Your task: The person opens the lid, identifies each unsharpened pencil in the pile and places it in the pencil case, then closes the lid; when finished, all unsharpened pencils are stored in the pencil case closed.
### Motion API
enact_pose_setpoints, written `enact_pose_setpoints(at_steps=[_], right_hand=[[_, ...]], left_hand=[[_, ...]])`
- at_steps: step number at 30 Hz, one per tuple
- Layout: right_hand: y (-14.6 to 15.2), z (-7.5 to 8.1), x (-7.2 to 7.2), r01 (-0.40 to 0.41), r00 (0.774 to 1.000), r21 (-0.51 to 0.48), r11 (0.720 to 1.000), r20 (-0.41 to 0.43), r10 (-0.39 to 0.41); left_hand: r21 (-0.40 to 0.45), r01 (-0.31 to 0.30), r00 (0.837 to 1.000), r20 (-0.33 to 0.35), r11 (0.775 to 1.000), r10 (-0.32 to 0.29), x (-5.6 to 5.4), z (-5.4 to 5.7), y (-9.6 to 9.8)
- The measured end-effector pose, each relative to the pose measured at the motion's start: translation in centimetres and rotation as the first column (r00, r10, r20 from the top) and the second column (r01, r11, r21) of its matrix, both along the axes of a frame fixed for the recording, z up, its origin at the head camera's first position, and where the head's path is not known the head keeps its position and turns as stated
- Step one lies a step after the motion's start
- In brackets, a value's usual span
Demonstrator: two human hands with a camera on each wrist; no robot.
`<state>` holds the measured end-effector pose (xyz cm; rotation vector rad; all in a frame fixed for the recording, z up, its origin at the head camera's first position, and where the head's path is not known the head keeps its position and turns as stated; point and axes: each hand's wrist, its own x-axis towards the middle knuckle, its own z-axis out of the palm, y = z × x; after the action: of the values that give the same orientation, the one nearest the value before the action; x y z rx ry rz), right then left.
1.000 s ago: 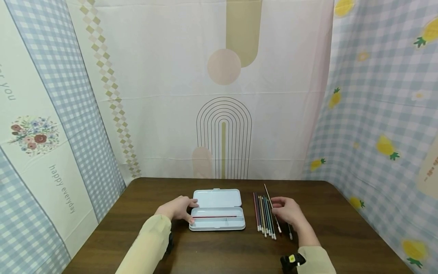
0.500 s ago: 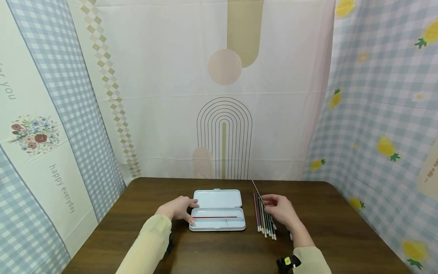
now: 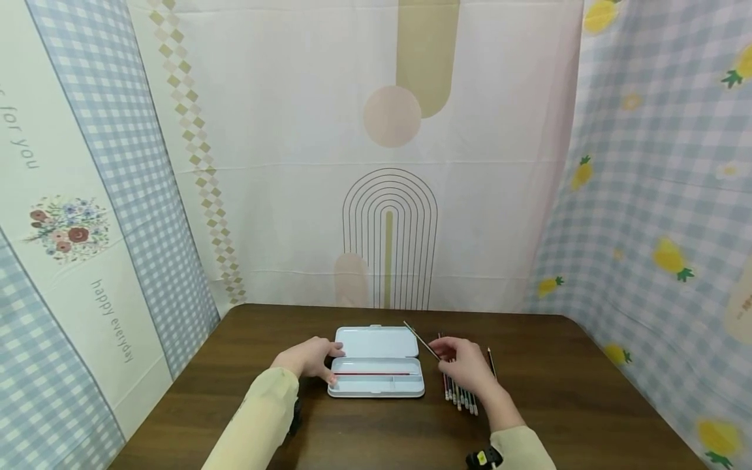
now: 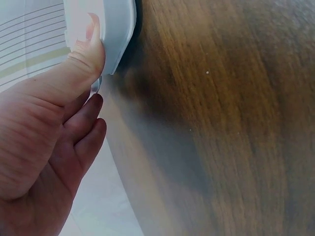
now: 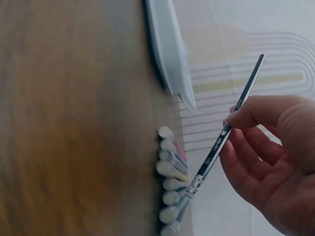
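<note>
An open white pencil case (image 3: 376, 394) lies on the table with its lid folded back; a slim red pencil (image 3: 373, 374) is in its rear compartment. My left hand (image 3: 307, 358) holds the case's left end, the thumb (image 4: 88, 49) on the tray's edge and a finger at the lid. Between thumb and fingers, my right hand (image 3: 464, 364) pinches a dark pencil (image 5: 216, 145) with printed lettering and a silver ferrule. This pencil is raised and tilted, its far end close to the lid's right corner. Below that hand lies a row of pencils (image 3: 460, 398), partly hidden, white erasers toward me.
A single pencil (image 3: 491, 362) lies apart, right of my right hand. The brown wooden table (image 3: 376, 431) ends at the back against a printed white cloth (image 3: 282, 196). Checked cloths hang at both sides.
My right hand has lifted the pencil and carried it left over the row, toward the case. The left hand has kept its place on the case. The view has shifted slightly.
</note>
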<state>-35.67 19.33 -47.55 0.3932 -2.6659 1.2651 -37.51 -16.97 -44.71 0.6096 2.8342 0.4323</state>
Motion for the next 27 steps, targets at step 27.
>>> enact_pose_setpoints(at_steps=[27], right_hand=[[-6.8,1.2,-1.1,-0.290,0.930,0.375,0.881,-0.108,0.352]], left_hand=[[-0.020,0.001,1.000,-0.005,1.000,-0.001,-1.1,-0.8,0.1]])
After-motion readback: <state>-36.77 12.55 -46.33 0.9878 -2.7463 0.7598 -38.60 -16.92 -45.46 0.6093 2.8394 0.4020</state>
